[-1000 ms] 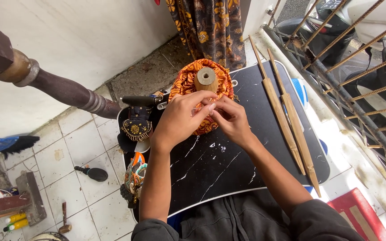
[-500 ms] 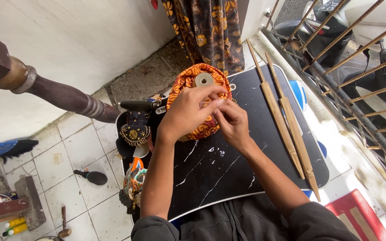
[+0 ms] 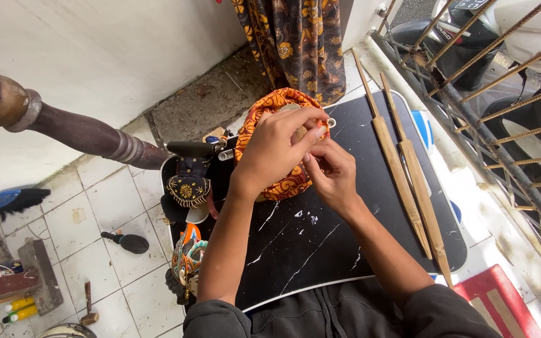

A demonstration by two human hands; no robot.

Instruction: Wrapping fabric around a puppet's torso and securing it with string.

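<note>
At the far left, on the white tiled floor [image 3: 89, 219], lie a blue brush [image 3: 15, 199], yellow tubes [image 3: 19, 309], a small hammer [image 3: 88, 305] and a black paddle-shaped tool [image 3: 128, 241]. A dark turned wooden post [image 3: 64, 128] slants across the top left toward the wall.

Further right begins the black marble-patterned worktop [image 3: 320, 244], which rests over the person's lap. Along its left edge sit a black piece with gold embroidery [image 3: 188, 186] and, lower down, a colourful painted figure [image 3: 189, 253] hanging just off the edge.

Near the middle top of the worktop lies the orange patterned fabric ring [image 3: 277, 106]. The left hand [image 3: 280, 147] lies over the ring, fingers curled and pinched together at the ring's right rim. The right hand [image 3: 332, 174] is just beside it and touching it, fingers also pinched at the same spot; what small thing they grip between them is too hidden to tell. A small pale ring-shaped piece [image 3: 331, 122] shows at the fingertips.

Behind the ring hangs a brown and yellow batik cloth [image 3: 295, 44]. To the right, two long bamboo sticks [image 3: 408, 169] lie side by side, slanting down the worktop's right part. Beyond them stands a rusty metal grille [image 3: 502, 125], and a red mat [image 3: 502, 303] sits at the lower right.
</note>
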